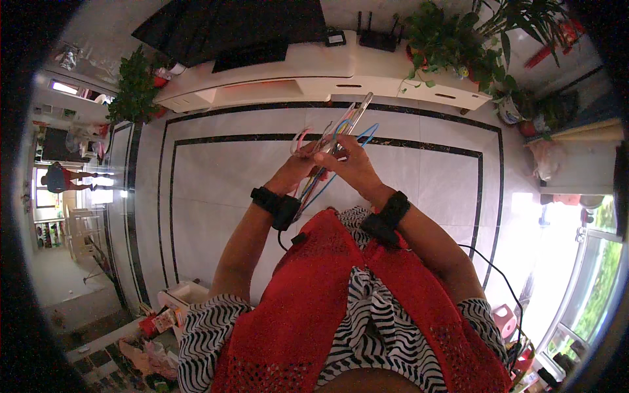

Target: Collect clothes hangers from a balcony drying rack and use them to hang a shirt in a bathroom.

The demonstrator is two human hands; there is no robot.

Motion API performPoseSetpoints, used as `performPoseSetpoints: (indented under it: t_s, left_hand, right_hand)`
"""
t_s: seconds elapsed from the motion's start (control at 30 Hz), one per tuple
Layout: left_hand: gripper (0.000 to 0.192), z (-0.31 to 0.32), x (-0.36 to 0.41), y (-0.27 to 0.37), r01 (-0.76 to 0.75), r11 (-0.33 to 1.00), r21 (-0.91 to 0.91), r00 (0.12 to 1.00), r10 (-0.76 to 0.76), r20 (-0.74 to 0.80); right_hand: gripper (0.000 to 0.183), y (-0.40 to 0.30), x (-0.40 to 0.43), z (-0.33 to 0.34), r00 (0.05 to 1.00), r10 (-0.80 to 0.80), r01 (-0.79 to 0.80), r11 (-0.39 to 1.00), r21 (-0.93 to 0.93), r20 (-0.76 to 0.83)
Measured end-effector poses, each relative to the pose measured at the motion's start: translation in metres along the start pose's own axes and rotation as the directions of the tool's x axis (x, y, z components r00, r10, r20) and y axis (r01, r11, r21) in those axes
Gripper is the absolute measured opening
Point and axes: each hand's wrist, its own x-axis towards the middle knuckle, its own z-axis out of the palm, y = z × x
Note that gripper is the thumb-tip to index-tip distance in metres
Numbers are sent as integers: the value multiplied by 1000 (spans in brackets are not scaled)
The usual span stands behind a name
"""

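Out in front of my body, both hands grip a bundle of what look like thin wire clothes hangers (pixel 310 189) in several colours. My left hand (pixel 294 169) is wrapped round the bundle near curved, hook-like ends. My right hand (pixel 355 168) meets it from the other side, its thumb and fingers on the bundle and close to the left fingertips. Shiny metallic lengths (pixel 362 112) stick out beyond the fingers, with a blue bent loop (pixel 371 131) beside them. The palms and fingers hide the middle of the bundle.
A white TV cabinet (pixel 314 93) runs along the far wall, bearing a router (pixel 378 40) and potted plants (pixel 442 44). A black cable (pixel 496 267) trails at my right. Behind my left side stands an open white box (pixel 184 294). Another person (pixel 61 178) is far left.
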Motion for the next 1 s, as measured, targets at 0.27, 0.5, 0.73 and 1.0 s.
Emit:
performPoseSetpoints:
  t_s: [0.27, 0.5, 0.73, 1.0]
  left_hand:
    - [68, -11, -4, -18, -141, 983, -118, 984, 152, 91]
    - [33, -6, -13, -1, -12, 997, -77, 1000, 12, 7]
    - [46, -32, -20, -24, 97, 994, -53, 977, -85, 193]
    - [42, -48, -28, -51, -79, 914, -398, 971, 162, 177]
  right_hand:
    - [48, 3, -6, 13, 991, -86, 71, 988, 138, 101]
    - [24, 14, 4, 22, 999, 31, -38, 985, 170, 45]
    - [16, 19, 4, 35, 990, 8, -19, 997, 70, 144]
    - [30, -12, 0, 65, 965, 82, -125, 979, 163, 250]
